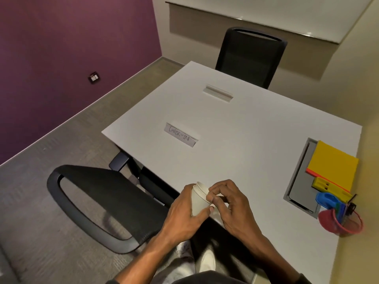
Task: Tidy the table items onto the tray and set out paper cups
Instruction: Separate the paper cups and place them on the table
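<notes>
The white table fills the middle of the room, with a folded "CHECK-IN" card standing near its centre and a grey tray out at about three o'clock from the hands, loaded with a yellow pad, a yellow stapler and blue scissors, a red cup of pens just beside its near corner. At the table's near edge, over the person's lap, sits the stack of paper cups, held off the surface. Its long axis tips from five o'clock up toward eleven, the rims pointing away and a little left. The left hand wraps the body of the stack from the nine o'clock side, gripping it firmly. The right hand comes in from three o'clock, its fingertips pinched at the top rim; it looks set to peel the outermost cup free along that axis. Whether the pinch has actually caught a single rim, I cannot tell. Open tabletop lies at twelve o'clock for setting a cup down.
</notes>
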